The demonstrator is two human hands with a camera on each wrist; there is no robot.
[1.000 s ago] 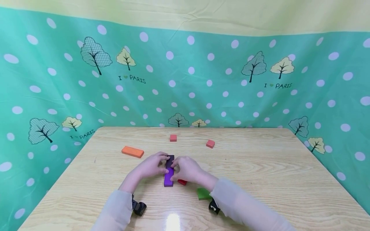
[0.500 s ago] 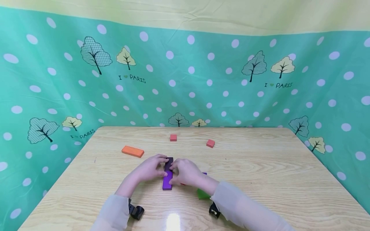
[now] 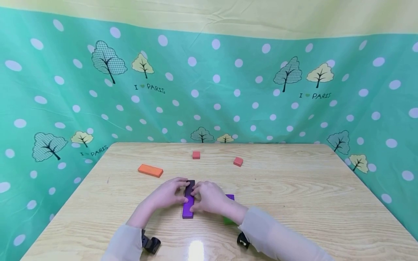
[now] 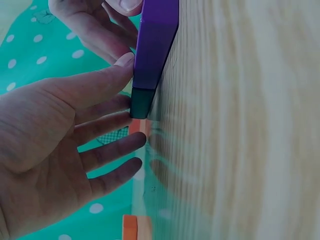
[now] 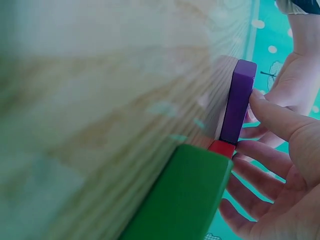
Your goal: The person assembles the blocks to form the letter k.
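A purple block (image 3: 188, 210) lies end to end with a dark block (image 3: 190, 185) on the table, forming a straight line. My left hand (image 3: 169, 194) touches the left side: its thumb (image 4: 122, 62) presses the purple block and its index finger reaches the dark one. From the right, my right hand (image 3: 209, 197) sets its thumb (image 5: 267, 107) against the purple block, with fingertips by the dark one. The remaining fingers are spread and fairly straight in both wrist views. A red block (image 5: 222, 148) shows near the right fingertips; the head view hides it.
Beneath my right forearm are a green block (image 3: 228, 220) and another purple block (image 3: 230, 197), both partly covered. An orange block (image 3: 150, 170) lies at the left. Two small red blocks, one (image 3: 196, 155) centre and one (image 3: 238, 161) right, sit farther back near the curtain.
Both hands have slid the purple and dark blocks together towards me and slightly left. The second purple block has come into view beside the right forearm, while the near red block has become hidden.
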